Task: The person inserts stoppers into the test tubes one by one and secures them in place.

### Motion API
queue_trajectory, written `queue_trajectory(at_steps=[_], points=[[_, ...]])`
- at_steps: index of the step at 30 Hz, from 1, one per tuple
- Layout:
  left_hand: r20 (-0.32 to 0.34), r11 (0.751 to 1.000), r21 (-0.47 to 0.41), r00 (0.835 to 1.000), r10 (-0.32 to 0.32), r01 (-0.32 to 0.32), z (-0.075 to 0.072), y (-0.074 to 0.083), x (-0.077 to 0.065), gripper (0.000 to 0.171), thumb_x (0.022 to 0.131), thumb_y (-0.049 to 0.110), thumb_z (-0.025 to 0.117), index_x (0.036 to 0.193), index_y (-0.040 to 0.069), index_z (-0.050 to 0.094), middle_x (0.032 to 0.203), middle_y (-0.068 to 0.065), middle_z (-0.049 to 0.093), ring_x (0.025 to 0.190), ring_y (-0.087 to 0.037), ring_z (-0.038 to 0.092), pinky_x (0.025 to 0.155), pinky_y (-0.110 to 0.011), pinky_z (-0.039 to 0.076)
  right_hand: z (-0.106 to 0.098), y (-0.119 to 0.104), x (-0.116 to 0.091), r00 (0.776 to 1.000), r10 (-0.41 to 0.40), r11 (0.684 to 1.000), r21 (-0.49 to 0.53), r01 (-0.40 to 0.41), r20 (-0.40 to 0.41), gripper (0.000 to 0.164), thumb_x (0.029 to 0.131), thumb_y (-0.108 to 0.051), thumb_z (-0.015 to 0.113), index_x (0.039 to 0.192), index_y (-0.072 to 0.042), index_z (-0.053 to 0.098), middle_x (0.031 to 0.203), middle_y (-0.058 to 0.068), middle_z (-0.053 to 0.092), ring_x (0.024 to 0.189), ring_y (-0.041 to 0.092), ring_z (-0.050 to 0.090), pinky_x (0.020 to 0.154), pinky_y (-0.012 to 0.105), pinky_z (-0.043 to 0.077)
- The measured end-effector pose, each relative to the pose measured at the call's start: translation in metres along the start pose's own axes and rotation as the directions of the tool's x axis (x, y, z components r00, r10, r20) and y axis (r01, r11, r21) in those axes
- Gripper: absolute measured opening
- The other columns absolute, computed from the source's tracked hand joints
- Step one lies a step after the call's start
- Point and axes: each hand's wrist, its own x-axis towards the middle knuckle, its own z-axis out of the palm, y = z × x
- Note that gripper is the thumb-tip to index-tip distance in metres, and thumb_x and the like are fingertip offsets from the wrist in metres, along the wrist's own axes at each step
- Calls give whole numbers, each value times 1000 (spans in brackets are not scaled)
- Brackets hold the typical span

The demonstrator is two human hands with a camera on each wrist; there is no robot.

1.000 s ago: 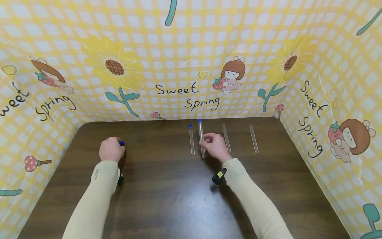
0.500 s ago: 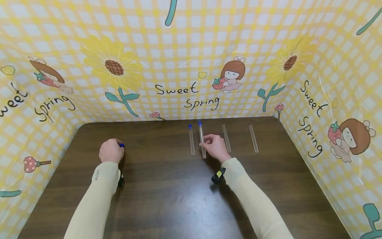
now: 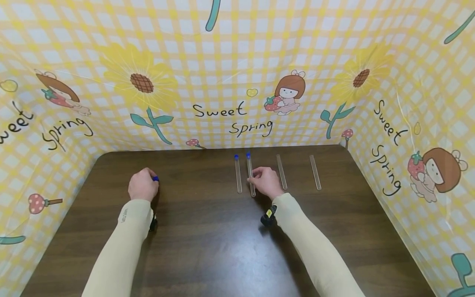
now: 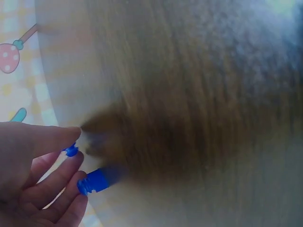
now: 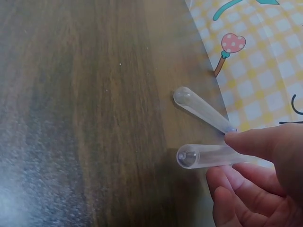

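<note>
In the head view my left hand (image 3: 143,184) is over the left side of the table. Its thumb and a finger pinch a small blue cap (image 4: 71,150). A second blue cap (image 4: 93,181) is beside the lower fingers; whether they hold it I cannot tell. My right hand (image 3: 267,181) grips a clear test tube (image 3: 250,171) with a blue cap at its far end, between thumb and fingers. Just left of it lies another blue-capped test tube (image 3: 238,175). Two uncapped test tubes lie to the right, a nearer one (image 3: 281,172) and a farther one (image 3: 315,172).
The dark wooden table (image 3: 208,247) is enclosed at the back and sides by a yellow checked cloth (image 3: 215,74) with printed flowers and figures. A black wrist camera (image 3: 269,216) sits on my right wrist.
My left hand has shifted slightly right with the cap. The tube in my right hand has come slightly nearer, its blue end a little lower in view. The other tubes have not moved.
</note>
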Motion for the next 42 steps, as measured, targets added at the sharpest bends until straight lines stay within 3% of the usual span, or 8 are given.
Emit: queue_trajectory(at_steps=[12, 24, 33, 42], points=[[-14, 998, -55, 1000, -8, 8, -2, 3, -4, 22, 96, 13, 66, 112, -1, 65, 109, -28, 67, 98, -48, 62, 79, -59, 51, 1, -4, 6, 999, 39, 998, -42, -38, 15, 32, 91, -22, 80, 115, -4, 71, 81, 3, 68, 68, 16, 66, 61, 31, 51], [-90, 997, -47, 995, 53, -58, 0, 10, -4, 21, 95, 13, 67, 109, -3, 70, 108, -26, 69, 101, -47, 63, 82, -59, 51, 4, -6, 8, 998, 55, 993, -106, -54, 7, 37, 90, -27, 81, 118, -5, 72, 90, 4, 69, 81, 20, 63, 74, 37, 53], [-142, 992, -84, 986, 83, -95, 1, 28, -7, 20, 94, 15, 71, 105, -1, 72, 99, -21, 71, 94, -41, 65, 80, -56, 52, 9, -4, 13, 999, 33, 992, -119, -34, -17, 36, 89, -27, 82, 115, -4, 73, 95, 6, 72, 86, 21, 66, 82, 41, 54], [-164, 985, -96, 979, 123, -140, 4, 45, -13, 16, 93, 11, 70, 104, 0, 68, 97, -24, 70, 92, -45, 65, 79, -58, 51, 12, -5, 14, 999, 22, 990, -139, -27, -41, 35, 88, -28, 82, 114, -5, 74, 94, 6, 72, 87, 22, 66, 82, 41, 54]])
